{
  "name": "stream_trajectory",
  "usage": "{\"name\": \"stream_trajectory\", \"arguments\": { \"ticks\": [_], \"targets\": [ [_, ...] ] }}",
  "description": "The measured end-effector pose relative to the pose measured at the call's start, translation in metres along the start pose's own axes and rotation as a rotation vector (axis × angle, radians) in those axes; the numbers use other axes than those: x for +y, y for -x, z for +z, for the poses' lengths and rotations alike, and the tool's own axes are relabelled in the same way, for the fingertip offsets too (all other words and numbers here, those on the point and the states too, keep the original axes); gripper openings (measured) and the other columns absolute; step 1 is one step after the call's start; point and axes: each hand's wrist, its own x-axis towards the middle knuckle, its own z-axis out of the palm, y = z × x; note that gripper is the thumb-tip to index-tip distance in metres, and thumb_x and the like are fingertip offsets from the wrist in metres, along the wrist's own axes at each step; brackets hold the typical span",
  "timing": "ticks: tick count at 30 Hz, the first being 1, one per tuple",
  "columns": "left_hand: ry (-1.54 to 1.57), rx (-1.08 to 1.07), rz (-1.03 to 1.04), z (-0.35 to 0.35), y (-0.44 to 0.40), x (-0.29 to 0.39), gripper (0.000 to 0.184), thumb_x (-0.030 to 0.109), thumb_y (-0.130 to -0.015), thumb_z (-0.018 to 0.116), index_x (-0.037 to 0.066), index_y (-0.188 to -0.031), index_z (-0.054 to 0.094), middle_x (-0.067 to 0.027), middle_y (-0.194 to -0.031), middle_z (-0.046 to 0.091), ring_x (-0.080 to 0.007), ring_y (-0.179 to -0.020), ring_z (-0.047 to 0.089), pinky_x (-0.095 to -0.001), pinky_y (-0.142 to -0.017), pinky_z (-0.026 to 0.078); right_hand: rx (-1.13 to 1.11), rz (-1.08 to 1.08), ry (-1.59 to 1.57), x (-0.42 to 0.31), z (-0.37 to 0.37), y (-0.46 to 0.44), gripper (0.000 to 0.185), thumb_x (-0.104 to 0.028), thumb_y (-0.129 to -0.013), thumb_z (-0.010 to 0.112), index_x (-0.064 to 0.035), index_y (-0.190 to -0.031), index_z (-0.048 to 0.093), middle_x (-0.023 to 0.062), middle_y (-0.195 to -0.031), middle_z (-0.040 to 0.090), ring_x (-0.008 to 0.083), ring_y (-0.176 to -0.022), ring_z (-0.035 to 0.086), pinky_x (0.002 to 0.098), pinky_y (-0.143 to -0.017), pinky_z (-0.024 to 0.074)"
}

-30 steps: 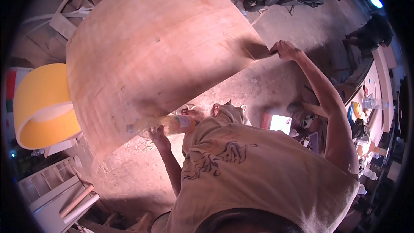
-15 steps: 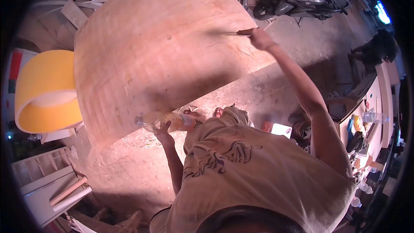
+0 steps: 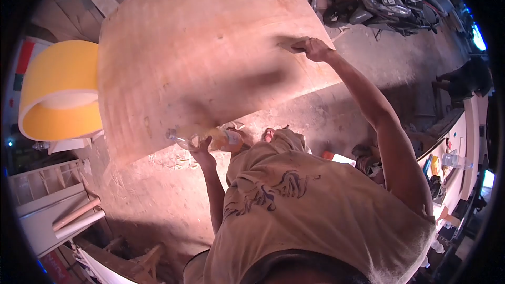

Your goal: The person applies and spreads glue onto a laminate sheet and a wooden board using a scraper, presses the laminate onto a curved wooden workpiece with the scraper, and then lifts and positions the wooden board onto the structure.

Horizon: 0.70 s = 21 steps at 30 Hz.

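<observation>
My left hand is wrapped round a clear plastic bottle of yellowish contents. The bottle lies nearly level, its neck toward the left, over the near edge of a large wooden sheet. Over the sheet's right side, my right hand is closed on a thin flat tool pointing left. Its far end is blurred, so I cannot tell its exact kind or whether it touches the wood. A dark shadow falls across the sheet below it.
A yellow drum-shaped piece stands left of the sheet. A parked motorcycle is at the upper right, and a person in dark clothes at the far right. A cluttered bench with bottles runs along the right; wooden frames stand lower left.
The whole view has shifted slightly. My right hand and the flat tool have swung, the tool now pointing more steeply and looking shorter. The bottle stays in my left hand.
</observation>
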Motion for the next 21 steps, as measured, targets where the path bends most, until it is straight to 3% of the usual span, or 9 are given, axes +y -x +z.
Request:
{"name": "stream_trajectory", "arguments": {
  "ticks": [2,5,8,11,15,16,19,20,21],
  "targets": [
    [0.066,-0.002,-0.032,-0.003,-0.003,-0.005,0.053,-0.003,-0.073,0.065,-0.003,-0.123,0.047,-0.0119,-0.116,0.052,-0.0234,-0.107,0.051,-0.0357,-0.096,0.042,0.071,-0.158,0.078,-0.010,-0.012,0.027,0.037,-0.002,-0.081,0.046,-0.0072,-0.115,0.059,0.0050,-0.097,0.070,0.0236,-0.058,0.057,0.0351,-0.059,0.0505],
    [0.126,-0.001,-0.088,-0.010,-0.012,-0.020,0.051,-0.002,-0.073,0.065,-0.003,-0.121,0.049,-0.0117,-0.115,0.053,-0.0243,-0.107,0.051,-0.0357,-0.096,0.040,-0.178,-0.062,0.282,-0.011,-0.010,0.072,0.041,-0.001,-0.079,0.046,-0.0101,-0.117,0.060,0.0053,-0.100,0.070,0.0258,-0.067,0.063,0.0360,-0.065,0.0528],
    [0.152,-0.006,-0.098,-0.016,-0.014,-0.027,0.051,-0.002,-0.073,0.064,-0.003,-0.122,0.049,-0.0121,-0.115,0.053,-0.0244,-0.106,0.051,-0.0356,-0.097,0.040,-0.510,0.236,-0.257,-0.047,-0.069,0.079,0.053,0.006,-0.072,0.044,-0.0131,-0.117,0.064,0.0132,-0.109,0.066,0.0288,-0.095,0.066,0.0379,-0.082,0.0534],
    [0.092,-0.022,-0.108,-0.014,-0.011,-0.019,0.050,-0.002,-0.073,0.064,-0.003,-0.121,0.050,-0.0125,-0.116,0.053,-0.0248,-0.106,0.052,-0.0364,-0.097,0.040,-0.588,0.280,-0.390,-0.069,-0.097,0.096,0.054,0.006,-0.069,0.047,-0.0152,-0.116,0.066,0.0150,-0.108,0.066,0.0308,-0.093,0.066,0.0385,-0.084,0.0532],
    [-0.056,-0.037,0.025,-0.028,-0.017,-0.057,0.052,-0.002,-0.072,0.064,-0.004,-0.122,0.050,-0.0133,-0.118,0.053,-0.0250,-0.107,0.052,-0.0376,-0.097,0.040,-0.893,0.365,-0.327,-0.078,-0.109,0.110,0.054,0.005,-0.067,0.053,-0.0157,-0.115,0.066,0.0141,-0.097,0.070,0.0317,-0.090,0.066,0.0384,-0.081,0.0527],
    [-0.037,-0.037,0.025,-0.024,-0.020,-0.056,0.054,-0.002,-0.072,0.065,-0.003,-0.124,0.048,-0.0132,-0.119,0.052,-0.0251,-0.108,0.051,-0.0375,-0.097,0.040,-1.025,0.398,-0.343,-0.080,-0.114,0.108,0.047,0.003,-0.071,0.057,-0.0122,-0.114,0.066,0.0149,-0.102,0.068,0.0314,-0.096,0.064,0.0379,-0.084,0.0503],
    [0.128,-0.057,-0.100,-0.007,-0.007,-0.009,0.061,-0.004,-0.073,0.065,-0.001,-0.130,0.044,-0.0124,-0.121,0.049,-0.0262,-0.110,0.050,-0.0367,-0.096,0.043,-0.419,0.477,-0.576,-0.076,-0.137,0.102,0.038,0.001,-0.077,0.059,-0.0079,-0.114,0.065,0.0165,-0.111,0.065,0.0304,-0.104,0.060,0.0375,-0.090,0.0470],
    [0.135,-0.037,-0.119,-0.007,-0.004,-0.007,0.061,-0.005,-0.072,0.066,-0.001,-0.129,0.045,-0.0117,-0.120,0.050,-0.0259,-0.109,0.050,-0.0365,-0.096,0.043,-0.292,0.337,-0.684,-0.100,-0.176,0.065,0.040,0.001,-0.078,0.055,-0.0047,-0.115,0.064,0.0221,-0.100,0.067,0.0325,-0.091,0.065,0.0379,-0.082,0.0492],
    [0.143,-0.021,-0.132,-0.005,-0.005,-0.005,0.062,-0.006,-0.070,0.067,0.000,-0.128,0.045,-0.0110,-0.118,0.051,-0.0256,-0.109,0.050,-0.0363,-0.096,0.043,-0.248,0.260,-0.616,-0.096,-0.169,0.049,0.041,0.002,-0.078,0.054,-0.0047,-0.117,0.063,0.0232,-0.101,0.066,0.0342,-0.092,0.064,0.0397,-0.084,0.0484]
  ]
}}
